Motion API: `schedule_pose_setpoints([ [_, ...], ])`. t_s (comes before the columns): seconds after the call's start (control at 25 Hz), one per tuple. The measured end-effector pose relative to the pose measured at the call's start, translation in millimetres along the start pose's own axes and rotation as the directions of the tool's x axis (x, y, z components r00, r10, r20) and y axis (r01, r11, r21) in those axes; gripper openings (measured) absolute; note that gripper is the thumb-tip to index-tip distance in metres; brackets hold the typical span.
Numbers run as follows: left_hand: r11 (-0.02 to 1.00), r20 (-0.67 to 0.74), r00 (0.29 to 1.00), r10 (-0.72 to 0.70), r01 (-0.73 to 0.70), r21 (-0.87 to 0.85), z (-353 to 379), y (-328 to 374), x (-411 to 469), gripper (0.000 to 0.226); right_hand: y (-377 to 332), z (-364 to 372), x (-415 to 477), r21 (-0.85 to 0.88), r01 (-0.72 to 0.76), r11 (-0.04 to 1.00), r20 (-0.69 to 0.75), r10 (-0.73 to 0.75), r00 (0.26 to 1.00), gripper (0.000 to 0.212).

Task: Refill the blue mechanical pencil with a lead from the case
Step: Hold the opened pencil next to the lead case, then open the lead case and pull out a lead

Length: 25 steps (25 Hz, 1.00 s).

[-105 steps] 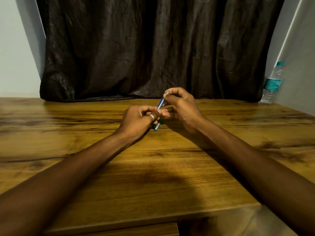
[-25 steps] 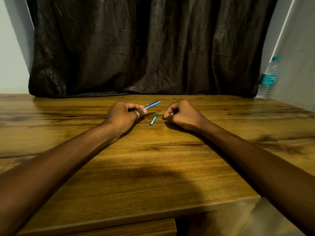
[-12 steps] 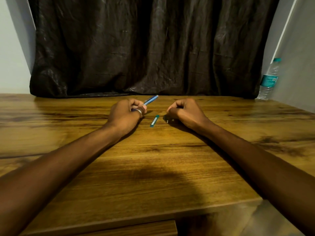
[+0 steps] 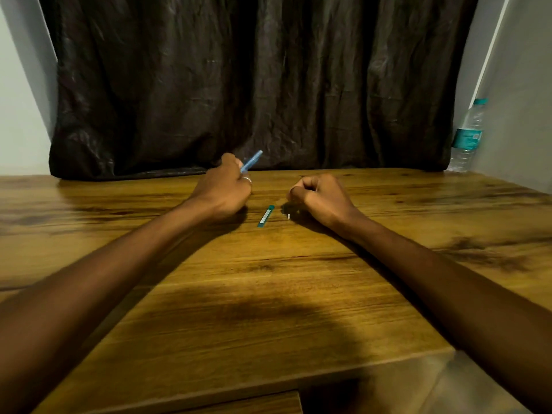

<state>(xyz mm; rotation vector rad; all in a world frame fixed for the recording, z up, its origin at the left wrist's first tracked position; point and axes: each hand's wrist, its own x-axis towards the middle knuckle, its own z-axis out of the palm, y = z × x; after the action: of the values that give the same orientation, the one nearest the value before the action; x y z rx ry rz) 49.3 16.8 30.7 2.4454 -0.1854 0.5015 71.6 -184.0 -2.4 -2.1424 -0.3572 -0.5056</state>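
My left hand [image 4: 222,189] is closed around the blue mechanical pencil [image 4: 251,160], whose free end points up and to the right above my knuckles. The slim teal lead case [image 4: 265,216] lies flat on the wooden table [image 4: 268,294] between my two hands, touching neither. My right hand [image 4: 321,198] rests on the table right of the case with its fingers curled in. A tiny pale piece [image 4: 288,216] lies on the wood just under its fingertips. Whether the right hand pinches anything is hidden.
A dark crumpled curtain [image 4: 263,85] hangs along the table's far edge. A clear water bottle [image 4: 467,138] with a teal label stands at the far right corner by the wall. The table's near edge runs across the bottom of the view.
My left hand has tilted the pencil's free end higher, away from the table. My right hand stays curled beside the case. Four seconds ago both hands held the pencil together above the case.
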Motion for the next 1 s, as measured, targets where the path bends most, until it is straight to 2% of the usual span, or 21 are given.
schedule_pose_setpoints([
  [0.12,0.988,0.133,0.988,-0.078,0.059,0.146,10,5,3,0.035,1,1,1,-0.012,0.0,1.0,-0.019,0.0,1.0,0.019],
  [0.24,0.959,0.188,0.975,-0.12,0.065,0.275,21,8,2,0.047,1,2,2,-0.021,0.0,1.0,-0.043,0.0,0.999,0.02],
  [0.44,0.945,0.135,0.985,-0.106,0.058,0.322,19,8,-1,0.032,-2,1,0,-0.06,0.001,0.998,-0.036,-0.003,0.999,0.02],
  [0.72,0.972,0.165,0.973,-0.164,0.131,0.193,15,-15,5,0.032,-2,-2,0,-0.053,-0.005,0.999,-0.031,0.003,1.0,0.02],
  [0.84,0.993,0.148,0.984,-0.1,0.089,0.081,6,-24,3,0.019,-11,0,0,-0.045,0.04,0.998,-0.043,-0.042,0.998,0.017],
  [0.92,0.998,0.118,0.992,-0.031,0.036,-0.048,-2,-28,-1,0.014,-23,3,6,0.021,0.07,0.997,-0.07,-0.069,0.995,0.011],
  [1.0,0.992,0.083,0.996,0.034,-0.023,-0.127,-7,-34,-3,0.014,-36,4,17,0.049,0.079,0.996,0.016,-0.08,0.997,0.007],
])
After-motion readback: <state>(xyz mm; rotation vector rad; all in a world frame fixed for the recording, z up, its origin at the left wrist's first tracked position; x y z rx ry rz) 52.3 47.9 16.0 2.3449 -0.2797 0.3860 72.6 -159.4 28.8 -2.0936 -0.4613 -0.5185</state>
